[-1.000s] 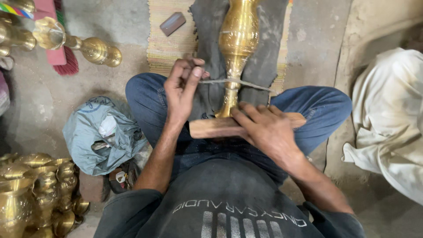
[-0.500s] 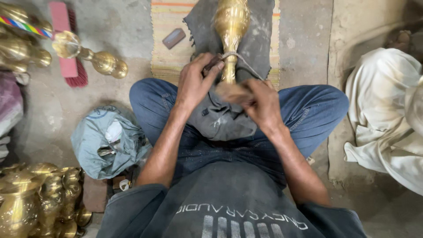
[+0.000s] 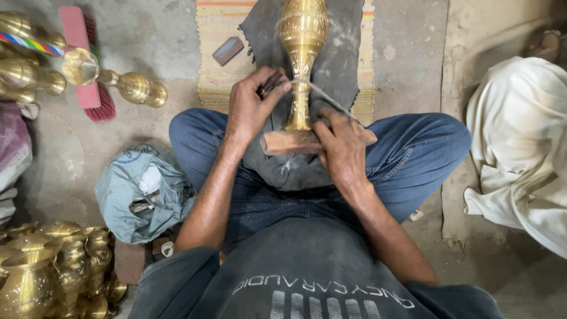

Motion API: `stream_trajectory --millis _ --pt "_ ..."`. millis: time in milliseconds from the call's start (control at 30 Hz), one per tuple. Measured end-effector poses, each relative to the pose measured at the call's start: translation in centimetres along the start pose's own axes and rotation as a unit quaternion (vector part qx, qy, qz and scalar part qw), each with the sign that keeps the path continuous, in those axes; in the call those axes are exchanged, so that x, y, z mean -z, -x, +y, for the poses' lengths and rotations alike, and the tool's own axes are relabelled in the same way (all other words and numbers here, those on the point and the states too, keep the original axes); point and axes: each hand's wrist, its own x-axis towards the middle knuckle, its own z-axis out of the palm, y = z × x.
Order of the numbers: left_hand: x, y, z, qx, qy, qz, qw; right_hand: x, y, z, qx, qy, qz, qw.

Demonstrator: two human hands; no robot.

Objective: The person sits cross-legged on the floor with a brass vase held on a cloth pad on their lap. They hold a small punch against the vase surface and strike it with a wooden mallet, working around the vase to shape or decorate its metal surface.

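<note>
Far left, a cluster of brass vessels (image 3: pixel 41 272) crowds the bottom corner of the floor, and more brass pieces (image 3: pixel 133 87) lie up top beside a pink-backed brush (image 3: pixel 80 50). Just inboard sits a crumpled grey-blue cloth bundle (image 3: pixel 142 192), right against the person's knee.

Now the action: the person sits cross-legged in blue jeans, a dark grey cloth (image 3: pixel 307 168) draped over the lap and running up onto the striped mat (image 3: pixel 221 35), where a small dark block (image 3: pixel 228 51) lies on its own. The left hand (image 3: pixel 251 109) is up at the narrow neck of the tall brass vase (image 3: pixel 302 35), its grip closed, fingers pinched around a small dark tool and the end of a thin cord (image 3: pixel 331 100) wrapped around that neck. The vase points away from the person, lying along the dark cloth between the knees, its foot planted on a wooden block (image 3: pixel 289 142) in the lap.

Moving across: the cord runs taut from the neck down to the right hand (image 3: pixel 342 147), which is curled shut, grip pressed over the block's right end and on the cord.

Far right, a pale folded cloth (image 3: pixel 522 136) is heaped on the raised ledge, well apart from the work.
</note>
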Motion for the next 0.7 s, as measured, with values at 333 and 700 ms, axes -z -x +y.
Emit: stream_trajectory --millis 333,700 --pt "-0.4 -0.1 -1.4 -0.034 -0.087 0.043 0.995 -0.1 0.3 -0.6 0.002 0.009 -0.044 0.999" --pt "4.7 4.0 2.9 0.028 -0.143 -0.042 0.988 0.5 0.8 0.3 -0.005 -0.098 -0.072 0.993"
